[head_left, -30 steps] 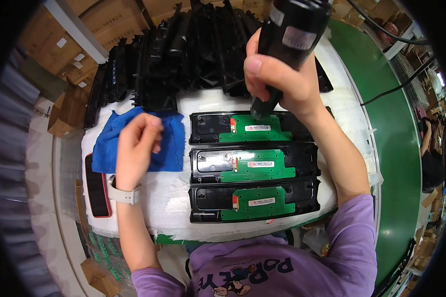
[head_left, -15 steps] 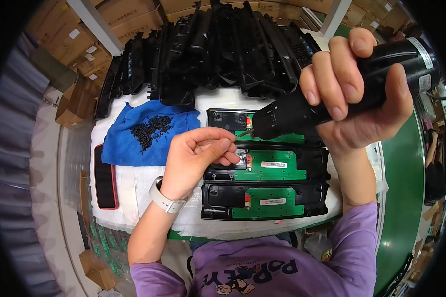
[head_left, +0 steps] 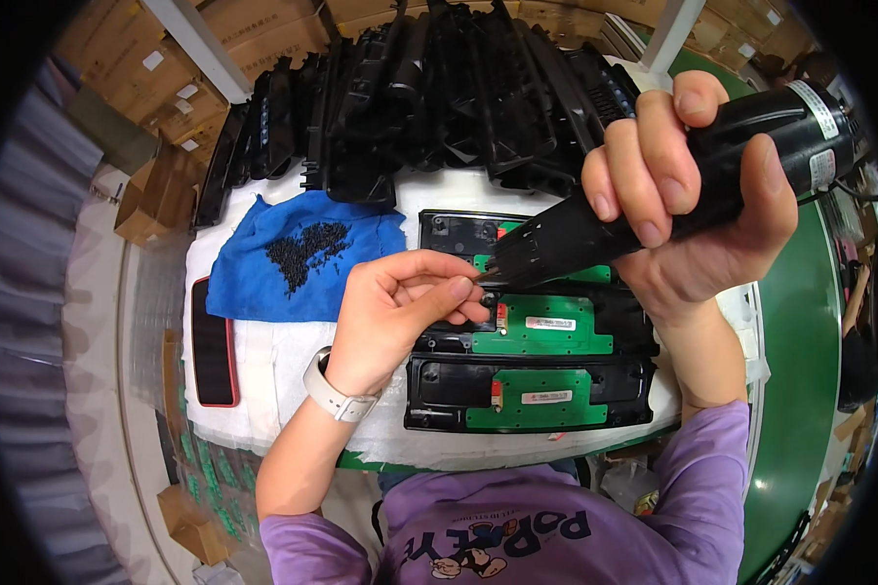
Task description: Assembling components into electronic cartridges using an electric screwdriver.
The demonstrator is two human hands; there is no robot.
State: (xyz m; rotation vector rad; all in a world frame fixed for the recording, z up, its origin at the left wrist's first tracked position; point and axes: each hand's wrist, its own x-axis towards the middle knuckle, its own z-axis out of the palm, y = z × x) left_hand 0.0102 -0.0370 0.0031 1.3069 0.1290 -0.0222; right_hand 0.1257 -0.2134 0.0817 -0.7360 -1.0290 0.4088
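Note:
My right hand (head_left: 688,210) is wrapped around a black electric screwdriver (head_left: 546,239), held tilted with its bit pointing down to the left. Thumb and forefinger of my left hand (head_left: 395,302) are pinched together at the tip of the bit; whatever lies between them is too small to make out. Below both hands are three black plastic panels (head_left: 444,385) in a row, each with a green circuit board (head_left: 546,385). The screwdriver partly covers the farthest panel. A pile of small black screws (head_left: 307,253) rests on a blue cloth (head_left: 239,288) to the left.
Many long black plastic housings (head_left: 439,107) are heaped along the back of the white-covered table (head_left: 268,366). A phone in a red case (head_left: 215,341) lies at the left. Cardboard boxes (head_left: 161,190) stand beyond the table's left side, and a metal post (head_left: 200,49) rises behind it.
The screwdriver's tip has come slightly down and closer to my left fingertips, which stay pinched. The whole view has shifted a little, moving the table contents rightward.

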